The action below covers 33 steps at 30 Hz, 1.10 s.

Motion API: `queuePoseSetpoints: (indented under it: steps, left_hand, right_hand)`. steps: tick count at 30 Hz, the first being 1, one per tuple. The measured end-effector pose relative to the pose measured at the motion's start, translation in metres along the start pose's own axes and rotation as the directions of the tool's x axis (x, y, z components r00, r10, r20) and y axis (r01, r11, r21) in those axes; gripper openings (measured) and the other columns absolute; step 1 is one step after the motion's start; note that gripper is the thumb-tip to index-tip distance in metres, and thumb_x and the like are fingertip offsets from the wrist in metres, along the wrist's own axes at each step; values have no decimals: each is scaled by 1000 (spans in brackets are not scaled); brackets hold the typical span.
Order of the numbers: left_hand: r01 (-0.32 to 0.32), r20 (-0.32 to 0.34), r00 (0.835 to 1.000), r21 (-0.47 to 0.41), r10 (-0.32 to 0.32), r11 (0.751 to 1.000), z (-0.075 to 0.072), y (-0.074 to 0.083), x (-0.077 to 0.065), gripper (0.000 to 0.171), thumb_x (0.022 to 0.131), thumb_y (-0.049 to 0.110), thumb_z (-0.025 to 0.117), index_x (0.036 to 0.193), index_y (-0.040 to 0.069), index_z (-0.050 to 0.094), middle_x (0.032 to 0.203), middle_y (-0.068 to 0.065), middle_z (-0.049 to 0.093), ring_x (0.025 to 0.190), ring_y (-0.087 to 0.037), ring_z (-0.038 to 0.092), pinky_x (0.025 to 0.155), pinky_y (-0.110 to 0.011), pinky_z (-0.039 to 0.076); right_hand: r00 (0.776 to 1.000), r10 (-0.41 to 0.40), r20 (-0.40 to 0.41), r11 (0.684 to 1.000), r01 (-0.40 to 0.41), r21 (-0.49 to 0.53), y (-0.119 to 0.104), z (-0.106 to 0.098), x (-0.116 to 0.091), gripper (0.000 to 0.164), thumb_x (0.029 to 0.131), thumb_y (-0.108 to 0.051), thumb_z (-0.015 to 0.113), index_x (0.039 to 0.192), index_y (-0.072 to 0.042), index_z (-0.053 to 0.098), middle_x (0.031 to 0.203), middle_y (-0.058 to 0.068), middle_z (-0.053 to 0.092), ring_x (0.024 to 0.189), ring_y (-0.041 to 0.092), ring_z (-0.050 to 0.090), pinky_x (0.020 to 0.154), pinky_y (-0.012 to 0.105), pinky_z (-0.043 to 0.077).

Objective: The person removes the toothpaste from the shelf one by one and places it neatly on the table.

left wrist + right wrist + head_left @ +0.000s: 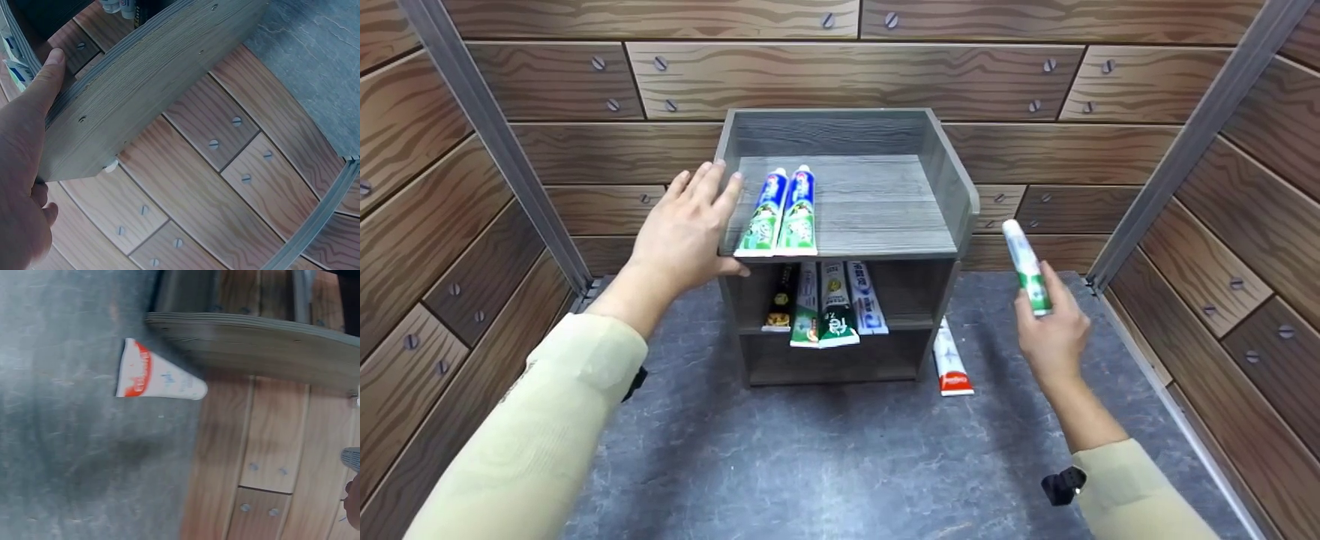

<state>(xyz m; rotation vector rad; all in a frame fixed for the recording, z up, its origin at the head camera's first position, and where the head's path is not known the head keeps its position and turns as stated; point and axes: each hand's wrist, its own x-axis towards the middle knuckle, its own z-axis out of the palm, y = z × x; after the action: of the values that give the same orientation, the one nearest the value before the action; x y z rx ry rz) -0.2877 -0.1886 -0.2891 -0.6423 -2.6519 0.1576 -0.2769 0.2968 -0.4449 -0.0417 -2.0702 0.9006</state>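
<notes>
A small grey wooden shelf [855, 202] stands on the floor. My left hand [682, 232] grips its left side panel, the thumb [48, 79] over the front edge. Beside that hand, two blue-and-green toothpaste tubes [799, 214] lie side by side on the top board. Out to the right of the shelf, my right hand [1056, 322] holds a white, blue and green toothpaste tube [1024, 262] in the air, cap pointing away. In the right wrist view only a bit of that hand [353, 500] shows at the edge.
Several toothpaste tubes [836, 304] lie on the shelf's middle board, ends jutting forward. A white-and-red toothpaste tube [160, 377] lies on the grey floor [825, 457] by the shelf's right side. Wood-patterned walls [855, 79] with metal corner strips [1192, 142] enclose the space.
</notes>
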Motion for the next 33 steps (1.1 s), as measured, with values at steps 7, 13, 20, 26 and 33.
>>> queuePoseSetpoints:
  steps: [7,13,20,26,33]
  left_hand:
    - [5,-2,1000,-4,-5,1000,0,-1,-2,133,69,63,92,165,-2,28,167,-32,28,155,-46,29,130,-55,21]
    - [5,-14,1000,-11,-5,1000,1,-1,-3,132,69,62,93,165,-3,29,167,-32,29,155,-46,29,130,-55,21]
    - [-2,-32,999,-14,1,1000,1,1,0,132,68,62,93,164,-3,30,167,-32,30,155,-46,30,129,-55,22]
    - [0,-25,1000,-2,0,1000,0,2,1,133,68,63,93,165,-2,29,167,-32,30,155,-45,31,129,-55,22]
    - [1,-31,1000,5,-1,1000,1,1,0,133,67,63,93,164,-3,31,166,-32,31,154,-46,33,129,-55,24]
  right_hand:
    - [998,39,40,999,-39,10,23,11,-18,52,91,-4,75,143,-1,65,127,31,69,95,51,68,81,63,56]
    - [990,108,88,994,-107,-12,41,19,-33,53,91,-5,73,143,0,64,131,31,67,107,53,67,91,64,53]
    - [975,163,153,986,-157,-47,55,24,-47,55,92,-7,72,145,0,62,135,32,65,112,54,65,95,64,51]
    - [970,176,169,984,-168,-59,65,31,-58,54,92,-7,73,144,1,62,135,32,65,112,53,65,96,63,52]
    - [960,202,196,979,-191,-74,72,39,-72,54,92,-6,73,144,3,62,132,34,66,109,54,66,95,65,52]
